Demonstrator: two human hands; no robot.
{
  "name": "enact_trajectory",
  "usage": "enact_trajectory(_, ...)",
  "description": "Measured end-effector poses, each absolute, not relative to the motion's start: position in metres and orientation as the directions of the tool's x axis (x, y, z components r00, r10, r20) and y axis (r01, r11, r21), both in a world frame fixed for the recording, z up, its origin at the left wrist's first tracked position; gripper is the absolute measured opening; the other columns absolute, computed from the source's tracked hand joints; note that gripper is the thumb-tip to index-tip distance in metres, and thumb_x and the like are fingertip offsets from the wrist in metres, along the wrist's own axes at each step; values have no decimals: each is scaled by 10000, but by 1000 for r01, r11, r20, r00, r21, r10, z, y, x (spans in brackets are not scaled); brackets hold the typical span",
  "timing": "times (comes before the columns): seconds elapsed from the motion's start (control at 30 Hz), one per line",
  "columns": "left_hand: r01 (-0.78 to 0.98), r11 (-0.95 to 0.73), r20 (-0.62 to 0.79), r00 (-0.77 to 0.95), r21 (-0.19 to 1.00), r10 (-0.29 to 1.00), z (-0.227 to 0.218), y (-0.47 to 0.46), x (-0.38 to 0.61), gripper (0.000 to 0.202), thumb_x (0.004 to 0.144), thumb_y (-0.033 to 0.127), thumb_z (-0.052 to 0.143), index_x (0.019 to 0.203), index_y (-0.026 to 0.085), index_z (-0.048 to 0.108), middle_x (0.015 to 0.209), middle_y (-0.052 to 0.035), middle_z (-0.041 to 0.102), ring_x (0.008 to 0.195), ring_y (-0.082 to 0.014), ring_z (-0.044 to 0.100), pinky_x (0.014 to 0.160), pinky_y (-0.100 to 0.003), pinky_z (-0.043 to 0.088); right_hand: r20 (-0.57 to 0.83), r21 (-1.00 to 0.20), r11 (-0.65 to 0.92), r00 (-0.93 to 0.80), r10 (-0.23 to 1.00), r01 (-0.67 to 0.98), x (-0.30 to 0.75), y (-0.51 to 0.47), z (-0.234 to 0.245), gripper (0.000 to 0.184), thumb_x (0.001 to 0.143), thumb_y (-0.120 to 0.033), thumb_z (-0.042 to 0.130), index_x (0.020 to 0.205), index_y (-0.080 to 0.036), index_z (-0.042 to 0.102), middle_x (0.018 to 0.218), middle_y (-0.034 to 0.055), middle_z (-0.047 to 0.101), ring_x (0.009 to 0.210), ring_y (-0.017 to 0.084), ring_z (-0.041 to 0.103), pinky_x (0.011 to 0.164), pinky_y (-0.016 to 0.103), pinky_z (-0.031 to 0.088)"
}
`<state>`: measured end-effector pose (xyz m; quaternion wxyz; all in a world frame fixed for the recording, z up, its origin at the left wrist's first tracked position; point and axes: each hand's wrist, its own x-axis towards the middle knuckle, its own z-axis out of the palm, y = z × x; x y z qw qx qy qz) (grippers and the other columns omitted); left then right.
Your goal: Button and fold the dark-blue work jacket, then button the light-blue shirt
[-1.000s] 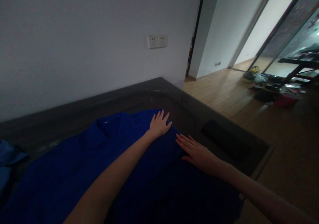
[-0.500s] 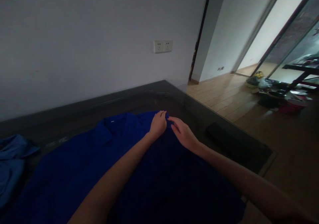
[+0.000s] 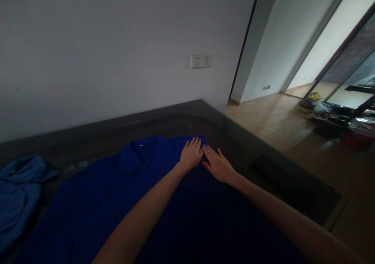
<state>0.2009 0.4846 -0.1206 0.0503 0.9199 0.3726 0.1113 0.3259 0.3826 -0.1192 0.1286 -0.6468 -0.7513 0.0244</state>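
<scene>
Toward the wall (image 3: 102, 60) runs the shirt (image 3: 184, 217), collar (image 3: 132, 161) foremost.

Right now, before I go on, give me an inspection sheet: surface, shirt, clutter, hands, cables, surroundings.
Surface: dark table along a pale wall.
Shirt: blue shirt spread out, collar toward the wall.
Clutter: lighter blue garment at far left; dark object, unclear what, at right.
Hands: left hand flat on the shirt; right hand beside it at the shirt's edge; both open.
Cables: nothing seen.
Surroundings: double socket on the wall; wooden floor, cluttered at right.
</scene>
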Motion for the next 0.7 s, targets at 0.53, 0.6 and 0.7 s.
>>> enact_trajectory(0.53,630,-746,174,727,217,664,-73,441,147,407,916,276,394,1293,164,499,1362,-105,501,1278,-231,435,1109,-418,296,270,-444,189,-70,960,876,339,403,-96,518,953,-421,321,1384,-150,419,1422,141,435,1356,275,330,1100,548,237)
enact_trajectory(0.6,637,-745,100,743,198,662,-77,429,137,458,919,373,405,1324,170,472,1410,-122,449,1320,-270,383,1105,-460,289,378,-471,233,-44,925,851,330,419,-86,464,951,-353,329,1332,-142,487,1371,132,500,1308,240,412,1109,456,283)
enact_trajectory(0.7,667,-723,-1,735,179,678,-87,416,133,578,902,491,409,1386,174,398,1476,-141,355,1373,-322,284,1100,-525,259,362,-471,205,-24,932,858,311,446,-87,436,937,-278,338,1295,-116,525,1319,136,550,1237,217,497,1074,381,357)
